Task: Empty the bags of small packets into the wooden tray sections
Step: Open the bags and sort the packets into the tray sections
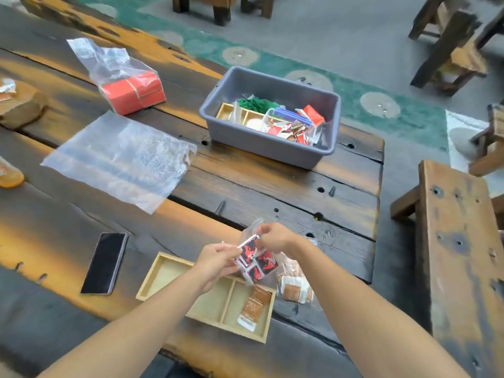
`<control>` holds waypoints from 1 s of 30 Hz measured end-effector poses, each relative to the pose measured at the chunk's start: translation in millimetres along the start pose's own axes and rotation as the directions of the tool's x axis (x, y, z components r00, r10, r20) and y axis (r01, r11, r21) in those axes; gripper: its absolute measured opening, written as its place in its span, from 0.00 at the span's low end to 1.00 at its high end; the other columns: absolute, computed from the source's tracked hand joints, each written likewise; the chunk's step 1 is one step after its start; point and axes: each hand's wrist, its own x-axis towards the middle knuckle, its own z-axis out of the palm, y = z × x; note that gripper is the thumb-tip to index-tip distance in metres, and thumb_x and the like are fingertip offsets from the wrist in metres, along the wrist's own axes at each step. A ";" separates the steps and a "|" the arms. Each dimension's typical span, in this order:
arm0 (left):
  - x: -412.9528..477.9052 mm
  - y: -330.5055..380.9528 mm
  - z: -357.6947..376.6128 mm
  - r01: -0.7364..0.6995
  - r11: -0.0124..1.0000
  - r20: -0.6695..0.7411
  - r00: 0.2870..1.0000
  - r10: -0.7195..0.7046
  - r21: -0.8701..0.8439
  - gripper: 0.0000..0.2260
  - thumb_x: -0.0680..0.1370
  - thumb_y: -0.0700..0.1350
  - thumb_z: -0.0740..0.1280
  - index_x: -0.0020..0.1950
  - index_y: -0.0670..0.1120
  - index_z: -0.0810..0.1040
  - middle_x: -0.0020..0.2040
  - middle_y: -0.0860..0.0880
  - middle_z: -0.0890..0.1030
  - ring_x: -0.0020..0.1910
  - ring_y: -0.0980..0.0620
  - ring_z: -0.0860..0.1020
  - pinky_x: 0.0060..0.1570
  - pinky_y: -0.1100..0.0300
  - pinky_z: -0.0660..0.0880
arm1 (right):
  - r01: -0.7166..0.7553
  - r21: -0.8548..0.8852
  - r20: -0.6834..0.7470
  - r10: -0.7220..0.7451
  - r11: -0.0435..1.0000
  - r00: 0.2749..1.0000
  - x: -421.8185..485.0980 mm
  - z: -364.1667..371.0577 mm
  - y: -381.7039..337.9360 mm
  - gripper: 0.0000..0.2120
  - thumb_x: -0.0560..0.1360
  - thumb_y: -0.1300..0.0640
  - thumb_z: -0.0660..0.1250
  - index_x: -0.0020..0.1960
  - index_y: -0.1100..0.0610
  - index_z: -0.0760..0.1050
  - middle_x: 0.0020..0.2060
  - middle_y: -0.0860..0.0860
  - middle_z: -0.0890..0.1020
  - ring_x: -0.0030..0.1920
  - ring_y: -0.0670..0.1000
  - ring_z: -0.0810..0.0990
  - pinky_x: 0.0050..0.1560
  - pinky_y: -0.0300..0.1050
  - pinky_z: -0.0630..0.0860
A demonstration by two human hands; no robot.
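A clear bag of red-and-black packets (256, 261) hangs above the wooden tray (169, 271), held at its top by both hands. My left hand (215, 261) pinches the left side of the bag's mouth. My right hand (274, 237) pinches the right side. The tray lies near the table's front edge and has three sections. Its right section holds a few brown packets (253, 306). A second bag of brown packets (296, 285) lies on the table just right of the tray.
A black phone (105, 263) lies left of the tray. An empty clear bag (120, 159) is spread further back. A bag with red boxes (131, 88) and a grey tub (272, 148) holding another tray and packets stand at the back. A wooden bench (461, 255) is at right.
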 end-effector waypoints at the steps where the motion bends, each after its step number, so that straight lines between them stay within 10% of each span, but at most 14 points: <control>1: 7.4 -0.4 -5.0 0.034 0.999 0.018 0.999 -0.034 -0.022 0.11 0.76 0.36 0.71 0.57 0.32 0.79 0.48 0.36 0.83 0.40 0.46 0.83 0.47 0.54 0.82 | -0.023 -0.058 -0.007 0.023 0.998 1.000 12.5 1.8 -7.5 0.06 0.72 0.65 0.66 0.47 0.57 0.76 0.39 0.52 0.78 0.38 0.49 0.76 0.34 0.38 0.73; 6: 44.9 -0.9 -31.7 0.179 0.982 0.073 0.982 -0.176 -0.050 0.11 0.76 0.34 0.70 0.58 0.34 0.79 0.43 0.39 0.81 0.37 0.48 0.81 0.43 0.56 0.83 | -0.108 -0.245 -0.046 0.099 0.964 0.994 65.1 23.7 -31.5 0.07 0.73 0.62 0.62 0.46 0.58 0.79 0.42 0.55 0.82 0.46 0.56 0.81 0.51 0.50 0.81; 12: 79.4 13.0 -67.2 0.224 0.973 -0.086 0.972 -0.218 0.061 0.06 0.75 0.31 0.66 0.49 0.40 0.79 0.41 0.42 0.78 0.37 0.48 0.77 0.36 0.62 0.80 | -0.217 -0.315 -0.182 0.166 0.924 0.969 84.5 55.5 -23.1 0.25 0.64 0.52 0.55 0.58 0.41 0.78 0.59 0.53 0.81 0.67 0.61 0.70 0.67 0.55 0.66; 18: 109.1 30.9 -93.0 0.188 0.956 -0.347 0.932 -0.102 0.225 0.08 0.75 0.39 0.63 0.49 0.42 0.80 0.42 0.42 0.78 0.38 0.43 0.76 0.37 0.56 0.77 | -0.261 -0.114 -0.313 0.215 0.959 0.925 51.5 53.3 -0.3 0.16 0.75 0.57 0.62 0.60 0.53 0.79 0.57 0.57 0.82 0.59 0.58 0.78 0.55 0.45 0.75; 23: 104.6 36.5 -44.7 0.092 0.895 -0.215 0.977 0.004 0.437 0.06 0.72 0.42 0.63 0.38 0.43 0.78 0.38 0.43 0.81 0.45 0.38 0.81 0.47 0.50 0.79 | -0.328 0.061 -0.470 0.317 0.943 0.824 19.5 32.9 37.7 0.13 0.75 0.61 0.62 0.56 0.57 0.81 0.53 0.54 0.84 0.56 0.55 0.81 0.55 0.44 0.75; 30: 77.2 15.5 50.8 0.038 0.864 0.038 0.997 -0.066 0.502 0.06 0.71 0.38 0.65 0.36 0.47 0.76 0.31 0.47 0.76 0.30 0.47 0.72 0.31 0.61 0.70 | -0.389 0.138 -0.515 0.402 0.911 0.757 -8.5 -2.6 94.8 0.14 0.76 0.61 0.61 0.60 0.57 0.79 0.55 0.55 0.83 0.54 0.55 0.80 0.51 0.42 0.72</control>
